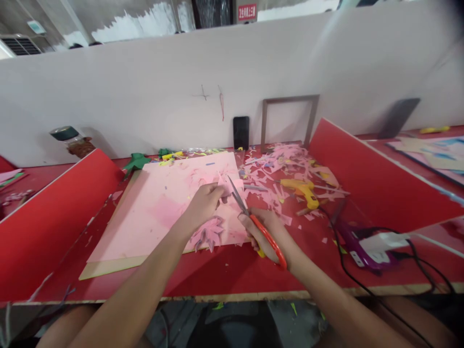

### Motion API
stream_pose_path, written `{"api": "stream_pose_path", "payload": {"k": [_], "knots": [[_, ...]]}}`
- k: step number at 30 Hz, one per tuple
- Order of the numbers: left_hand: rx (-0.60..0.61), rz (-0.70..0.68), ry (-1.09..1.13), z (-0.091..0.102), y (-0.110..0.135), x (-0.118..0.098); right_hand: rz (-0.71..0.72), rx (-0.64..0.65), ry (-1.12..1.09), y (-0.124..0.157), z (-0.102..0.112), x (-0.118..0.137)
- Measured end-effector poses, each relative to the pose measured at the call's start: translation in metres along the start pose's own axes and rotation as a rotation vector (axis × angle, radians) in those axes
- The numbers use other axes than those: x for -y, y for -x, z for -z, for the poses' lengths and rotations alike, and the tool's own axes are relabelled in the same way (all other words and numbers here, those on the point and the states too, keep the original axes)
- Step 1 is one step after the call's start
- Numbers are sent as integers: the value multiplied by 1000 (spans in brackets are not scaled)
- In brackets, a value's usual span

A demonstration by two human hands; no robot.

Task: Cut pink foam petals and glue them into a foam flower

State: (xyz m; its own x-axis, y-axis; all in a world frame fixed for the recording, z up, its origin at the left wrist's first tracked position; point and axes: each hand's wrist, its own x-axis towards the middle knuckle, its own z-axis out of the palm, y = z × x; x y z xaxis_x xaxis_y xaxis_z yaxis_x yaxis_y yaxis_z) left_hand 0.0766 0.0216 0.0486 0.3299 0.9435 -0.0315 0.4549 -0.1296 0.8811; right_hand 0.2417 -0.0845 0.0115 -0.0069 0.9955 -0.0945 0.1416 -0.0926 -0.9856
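My right hand [266,232] grips a pair of scissors [263,227] with red-orange handles, its blades pointing up and left. Between thumb and fingers, my left hand [205,203] pinches a small piece of pink paper [226,186] right beside the blades. Whether the blades are cutting into it I cannot make out. Both hands are over a large pink sheet [145,203], which lies on a yellowish board [116,268]. Just below my left hand rests a pointed pink paper flower [210,232].
Pink paper scraps [286,159] are heaped at the back right. Near them lies a yellow glue gun [304,191], its cord running to a purple power box [369,251]. Red dividers [384,174] bound the right and left. A phone [241,133] and frame [266,123] lean on the back wall.
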Motion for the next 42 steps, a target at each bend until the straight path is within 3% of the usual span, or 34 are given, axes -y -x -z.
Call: {"api": "stream_pose_path", "payload": {"k": [20, 23, 27, 31, 35, 38, 42], "knots": [[0, -1, 59, -3, 3, 2, 150, -112, 203, -6, -1, -10], [-28, 10, -67, 5, -5, 9, 172, -120, 182, -6, 2, -7], [-117, 18, -316, 24, -35, 24, 114, -122, 72, -3, 9, 4], [-282, 28, -501, 34, -60, 30, 60, -139, 38, -1, 17, 12], [-396, -206, -709, 17, -61, 25, 88, -159, 77, -1, 26, 15], [-279, -288, -709, -1, -67, 19, 119, -202, 67, 0, 33, 18], [-69, -165, -642, -21, -91, 17, 138, -240, 43, 1, 42, 23]]}}
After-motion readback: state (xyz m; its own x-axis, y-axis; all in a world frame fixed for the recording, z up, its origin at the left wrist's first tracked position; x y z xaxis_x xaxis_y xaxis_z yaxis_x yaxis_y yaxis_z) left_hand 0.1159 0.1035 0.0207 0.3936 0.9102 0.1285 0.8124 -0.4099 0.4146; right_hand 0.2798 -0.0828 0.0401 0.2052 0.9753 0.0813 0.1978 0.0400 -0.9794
